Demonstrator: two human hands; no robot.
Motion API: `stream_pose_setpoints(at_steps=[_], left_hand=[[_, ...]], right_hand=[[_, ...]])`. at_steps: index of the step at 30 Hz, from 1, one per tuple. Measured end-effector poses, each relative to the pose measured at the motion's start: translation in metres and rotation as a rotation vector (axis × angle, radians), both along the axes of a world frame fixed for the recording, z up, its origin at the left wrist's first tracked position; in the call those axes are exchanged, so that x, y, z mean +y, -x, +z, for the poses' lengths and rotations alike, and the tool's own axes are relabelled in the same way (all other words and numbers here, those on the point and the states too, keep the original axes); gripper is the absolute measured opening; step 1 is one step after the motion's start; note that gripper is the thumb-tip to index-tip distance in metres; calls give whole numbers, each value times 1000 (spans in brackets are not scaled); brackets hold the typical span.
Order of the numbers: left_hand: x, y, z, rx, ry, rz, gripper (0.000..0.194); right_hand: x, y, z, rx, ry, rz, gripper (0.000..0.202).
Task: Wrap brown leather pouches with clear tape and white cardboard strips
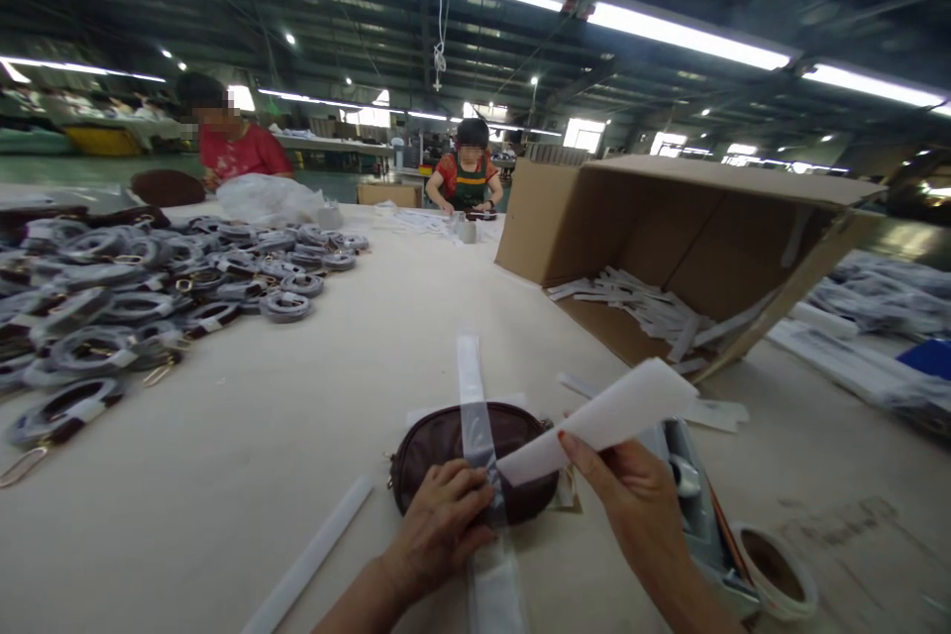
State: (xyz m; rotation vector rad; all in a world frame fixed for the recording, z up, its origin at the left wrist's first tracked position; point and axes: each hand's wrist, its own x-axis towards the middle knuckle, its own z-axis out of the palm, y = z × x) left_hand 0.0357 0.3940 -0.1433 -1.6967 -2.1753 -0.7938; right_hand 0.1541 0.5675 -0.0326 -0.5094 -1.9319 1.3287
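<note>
A dark brown oval pouch [423, 451] lies on the pale table, with a translucent strip [470, 371] running across its middle and onto the table on both sides. My left hand [442, 525] rests on the pouch and the strip, its fingers spread flat. Above the pouch's right side, my right hand [639, 490] pinches a white folded strip [624, 406] between thumb and fingers; the strip's lower left end is over the pouch, close to my left fingertips.
An open cardboard box [531, 218] with white strips inside lies at the right. Wrapped coiled straps [96, 347] are heaped at the left. A tape dispenser [694, 515] and tape roll [777, 570] sit beside my right forearm. Two people [242, 149] work across the table.
</note>
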Motion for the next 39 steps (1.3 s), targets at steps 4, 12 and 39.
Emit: stream_pose_setpoints(at_steps=[4,12,39], left_hand=[[-3,0,7,119,94,-5,35],[3,-4,14,436,57,4,37],[2,-9,13,429,-11,44,32]], right_hand=[[-6,-45,-41,-92,486,-33,44],[-39,-46,-110,-264,1160,78,67],[-54,-3,-110,-507,829,185,16]])
